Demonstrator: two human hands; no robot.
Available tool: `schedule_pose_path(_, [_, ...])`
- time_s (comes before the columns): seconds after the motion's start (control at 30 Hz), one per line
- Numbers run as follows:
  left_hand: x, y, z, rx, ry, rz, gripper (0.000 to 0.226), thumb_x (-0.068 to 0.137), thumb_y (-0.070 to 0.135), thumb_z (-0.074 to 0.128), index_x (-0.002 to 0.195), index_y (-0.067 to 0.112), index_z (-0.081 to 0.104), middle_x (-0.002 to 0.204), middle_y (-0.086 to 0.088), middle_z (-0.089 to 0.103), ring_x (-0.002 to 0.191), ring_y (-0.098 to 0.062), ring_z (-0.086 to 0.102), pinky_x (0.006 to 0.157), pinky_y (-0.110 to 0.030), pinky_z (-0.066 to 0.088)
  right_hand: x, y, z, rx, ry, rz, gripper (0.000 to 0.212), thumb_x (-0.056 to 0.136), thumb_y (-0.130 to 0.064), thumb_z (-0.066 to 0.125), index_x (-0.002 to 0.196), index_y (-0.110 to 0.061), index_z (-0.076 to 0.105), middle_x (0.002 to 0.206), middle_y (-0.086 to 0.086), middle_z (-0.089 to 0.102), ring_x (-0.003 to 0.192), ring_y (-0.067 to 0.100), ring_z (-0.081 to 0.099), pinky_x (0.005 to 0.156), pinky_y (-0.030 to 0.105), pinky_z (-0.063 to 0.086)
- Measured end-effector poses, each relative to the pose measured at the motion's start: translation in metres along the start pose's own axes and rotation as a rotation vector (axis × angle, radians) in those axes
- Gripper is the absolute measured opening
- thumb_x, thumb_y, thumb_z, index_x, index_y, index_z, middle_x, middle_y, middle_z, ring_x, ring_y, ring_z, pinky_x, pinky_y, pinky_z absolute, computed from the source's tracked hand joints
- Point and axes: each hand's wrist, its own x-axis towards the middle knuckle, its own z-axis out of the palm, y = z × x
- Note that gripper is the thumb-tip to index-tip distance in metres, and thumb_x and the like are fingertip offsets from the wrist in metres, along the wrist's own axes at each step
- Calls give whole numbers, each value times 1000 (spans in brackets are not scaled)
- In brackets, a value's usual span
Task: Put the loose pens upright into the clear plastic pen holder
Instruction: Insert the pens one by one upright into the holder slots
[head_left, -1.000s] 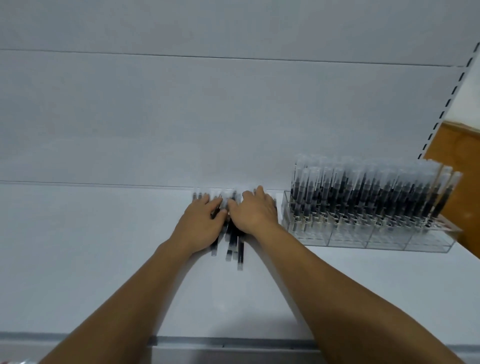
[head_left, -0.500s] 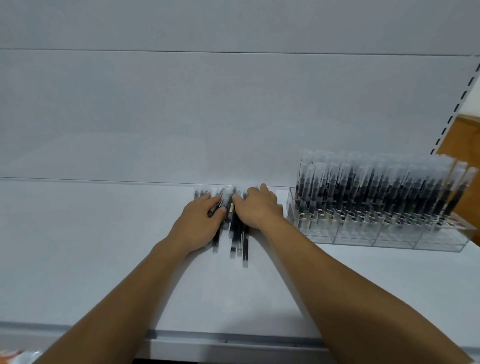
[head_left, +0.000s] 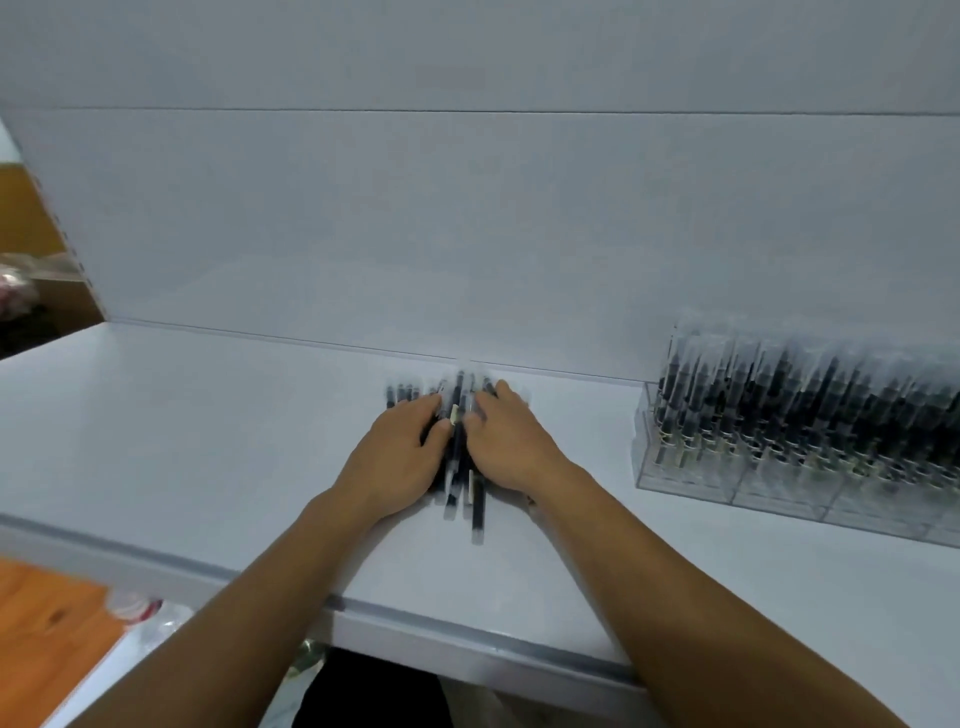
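My left hand (head_left: 397, 460) and right hand (head_left: 509, 449) lie palms-down on the loose pens (head_left: 476, 512), squeezing the pile from both sides, fingers loose, nothing actually gripped. The pile's flat near the shelf's (head_left: 208, 441) back edge. The pen holder (head_left: 685, 475), full of upright pens, sits toward the right edge.

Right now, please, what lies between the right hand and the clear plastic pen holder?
Only bare white shelf surface, shown in the head view.

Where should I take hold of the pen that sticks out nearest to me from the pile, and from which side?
Grip the pen at its near end, which juts clear of the pile. Come from above on the near side: it lies flat on the shelf.
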Motion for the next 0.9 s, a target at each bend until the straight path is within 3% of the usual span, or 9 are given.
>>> schedule_pose_path(0.17, [-1, 5, -1, 53, -18, 27, 29, 101, 33, 41, 83, 13, 50, 77, -1, 55, 78, -22, 52, 77, -43, 46, -21, 16, -14, 168, 37, -87, 25, 102, -25, 39, 117, -15, 56, 120, 3, 54, 120, 23, 48, 97, 34, 40])
schedule_pose_path(0.27, [-2, 1, -2, 8, -26, 0, 30, 101, 34, 42, 87, 10, 54, 81, -3, 57, 81, -22, 53, 81, -43, 46, -36, 29, -19, 68, 130, -122, 21, 97, -31, 53, 115, -23, 58, 113, -5, 55, 112, 17, 51, 86, 27, 38])
schedule_pose_path(0.33, [-5, -2, -1, -16, -18, -18, 31, 100, 34, 45, 92, 6, 56, 90, 2, 59, 85, -18, 52, 86, -35, 44, -42, 35, -21, -75, 161, -101, 33, 93, -38, 59, 122, -23, 59, 119, -4, 53, 114, 19, 47, 90, 30, 40])
schedule_pose_path(0.43, [-11, -1, -1, -4, 107, -9, 25, 95, 34, 57, 96, 10, 64, 94, 0, 60, 89, -16, 53, 81, -27, 39, -48, 39, -21, -127, 210, -65, 36, 92, -40, 61, 122, -21, 60, 117, -2, 49, 110, 20, 48, 90, 31, 43])
schedule_pose_path(0.53, [-14, 7, -3, 36, 236, -4, 17, 87, 38, 67, 94, 23, 71, 83, 14, 63, 81, -7, 57, 71, -25, 42, -50, 42, -20, -50, 233, -16, 34, 90, -40, 64, 120, -24, 61, 114, -2, 52, 98, 18, 56, 83, 30, 45])
schedule_pose_path(0.63, [-10, 17, -7, 71, 154, -157, 19, 82, 51, 67, 79, 32, 66, 71, 15, 62, 68, 0, 57, 58, -22, 40, -49, 43, -20, -38, 261, 14, 20, 87, -40, 66, 99, -25, 62, 94, -6, 56, 84, 15, 55, 66, 27, 37])
schedule_pose_path(0.73, [1, 26, -10, 159, 21, -255, 31, 79, 57, 67, 71, 27, 63, 68, 12, 64, 67, -3, 59, 58, -24, 42, -47, 46, -22, 14, 278, 34, 14, 87, -38, 67, 83, -26, 61, 72, -12, 58, 70, 9, 54, 55, 23, 33])
schedule_pose_path(0.9, [19, 37, -10, 299, -131, -327, 44, 76, 61, 67, 64, 20, 58, 62, 6, 61, 64, -13, 58, 60, -27, 43, -48, 46, -22, 153, 285, 44, 20, 87, -46, 66, 83, -26, 64, 67, -10, 64, 66, 4, 59, 59, 21, 42])
